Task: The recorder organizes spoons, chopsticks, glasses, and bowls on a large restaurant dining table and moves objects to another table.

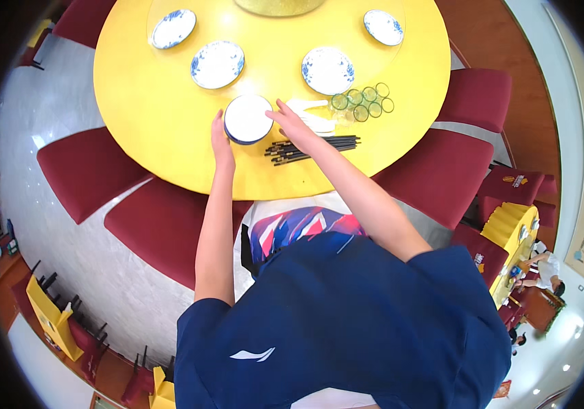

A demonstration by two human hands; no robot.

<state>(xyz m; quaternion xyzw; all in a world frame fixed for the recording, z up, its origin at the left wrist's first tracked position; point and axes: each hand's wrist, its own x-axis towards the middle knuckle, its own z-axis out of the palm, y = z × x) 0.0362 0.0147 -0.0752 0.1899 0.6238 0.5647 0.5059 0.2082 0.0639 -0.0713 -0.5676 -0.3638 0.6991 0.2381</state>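
A white bowl with a dark blue outer side (248,119) is near the table's front edge; whether more bowls are stacked under it I cannot tell. My left hand (222,142) is upright at its left side, fingers stretched along it. On the other side, my right hand (293,127) has its fingers apart, with one fingertip at the bowl's rim. Under and beside my right wrist lies a bunch of black chopsticks (290,151). White spoons (316,121) lie just beyond that hand. Neither hand wraps round the bowl.
Several green-rimmed glasses (360,102) stand together at the right. Blue-patterned white plates (217,65) are spread across the round yellow table (169,150). Dark red chairs (435,174) surround it. Another person (548,269) is at a yellow table far right.
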